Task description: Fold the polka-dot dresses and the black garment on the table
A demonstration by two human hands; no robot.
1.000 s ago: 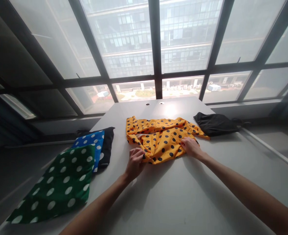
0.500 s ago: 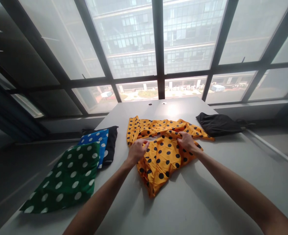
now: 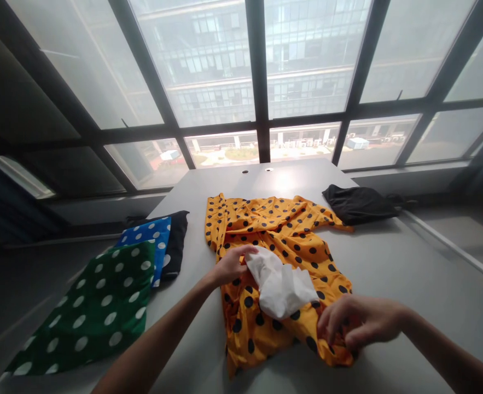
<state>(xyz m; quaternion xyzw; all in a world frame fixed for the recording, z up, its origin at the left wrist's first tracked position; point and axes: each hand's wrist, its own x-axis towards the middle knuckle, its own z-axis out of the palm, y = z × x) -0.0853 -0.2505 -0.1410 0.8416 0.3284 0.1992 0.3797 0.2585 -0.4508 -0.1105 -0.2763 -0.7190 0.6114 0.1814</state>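
An orange garment with black polka dots (image 3: 261,221) lies spread and crumpled on the white table. A piece of white fabric (image 3: 284,290) shows in a bunched heap over its near part. My left hand (image 3: 235,265) is closed in a pinch at the left end of the white fabric, with orange cloth just beneath. My right hand (image 3: 356,323) is at the garment's near right corner, its curled fingers and thumb around the orange cloth. The fingertips of this hand are partly hidden in the folds.
On the left, a green dotted cloth piece (image 3: 89,309) overlaps a blue dotted one (image 3: 146,238) and a black one (image 3: 178,241). A black bag-like bundle (image 3: 358,205) lies at the table's right edge. Large windows (image 3: 216,60) rise behind the white table (image 3: 171,323).
My right hand has moved from the garment's middle toward me and to the right, drawing the near orange layer open. White fabric now shows between the hands. My left hand is slightly lower.
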